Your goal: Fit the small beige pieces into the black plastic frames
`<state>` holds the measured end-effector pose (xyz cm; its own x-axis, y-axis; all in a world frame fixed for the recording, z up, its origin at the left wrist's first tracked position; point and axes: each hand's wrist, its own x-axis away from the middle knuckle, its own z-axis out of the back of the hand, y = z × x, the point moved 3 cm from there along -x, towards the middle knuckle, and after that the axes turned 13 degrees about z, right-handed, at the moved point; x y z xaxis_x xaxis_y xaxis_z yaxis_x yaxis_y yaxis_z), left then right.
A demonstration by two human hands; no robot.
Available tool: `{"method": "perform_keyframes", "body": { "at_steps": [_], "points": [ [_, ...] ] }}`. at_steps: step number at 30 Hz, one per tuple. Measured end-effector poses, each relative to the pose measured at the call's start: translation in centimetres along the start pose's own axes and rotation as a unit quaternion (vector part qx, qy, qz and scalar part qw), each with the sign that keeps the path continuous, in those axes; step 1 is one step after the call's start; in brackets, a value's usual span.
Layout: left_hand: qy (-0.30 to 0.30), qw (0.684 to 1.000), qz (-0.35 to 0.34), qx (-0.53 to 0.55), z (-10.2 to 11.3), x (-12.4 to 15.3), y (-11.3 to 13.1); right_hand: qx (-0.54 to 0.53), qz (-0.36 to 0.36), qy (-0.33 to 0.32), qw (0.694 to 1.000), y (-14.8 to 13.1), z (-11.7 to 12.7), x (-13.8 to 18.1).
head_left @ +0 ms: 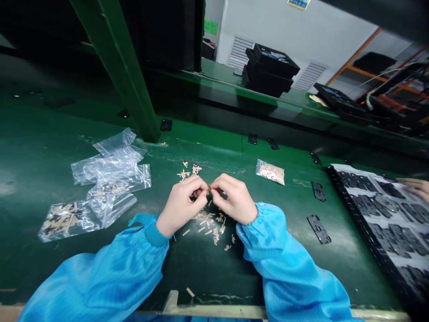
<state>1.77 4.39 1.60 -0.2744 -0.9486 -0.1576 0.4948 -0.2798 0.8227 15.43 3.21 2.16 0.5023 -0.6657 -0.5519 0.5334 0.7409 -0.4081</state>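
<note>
My left hand (183, 203) and my right hand (235, 197) meet at the middle of the green bench, fingertips pinched close together. Between them is a tiny yellowish-brown piece (209, 189), gripped from both sides; its kind is too small to make out. Small beige strips and odd-shaped bits (214, 226) lie scattered under and in front of my hands. Beyond my fingers sits another little heap of beige pieces (196, 169). Both wrists are in blue sleeves.
Clear plastic bags (117, 165) lie at left, one bag (63, 219) holding beige pieces. A filled bag (271, 172) lies right of centre. Black plates (319, 229) lie near a tray (355, 232) of black parts, where another person's hand (417, 188) reaches in. A green post (124, 67) stands behind.
</note>
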Motion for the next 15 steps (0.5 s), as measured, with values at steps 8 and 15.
{"method": "perform_keyframes", "body": {
  "at_steps": [8, 15],
  "points": [
    [-0.006, 1.0, 0.005, 0.005, -0.22, 0.11, -0.17, 0.041, 0.01, -0.016, 0.999, -0.29, -0.22, -0.06],
    [-0.015, 0.998, 0.035, 0.043, 0.2, -0.14, -0.53, 0.048, 0.001, -0.013, 0.999, 0.18, 0.49, 0.04]
  ]
}}
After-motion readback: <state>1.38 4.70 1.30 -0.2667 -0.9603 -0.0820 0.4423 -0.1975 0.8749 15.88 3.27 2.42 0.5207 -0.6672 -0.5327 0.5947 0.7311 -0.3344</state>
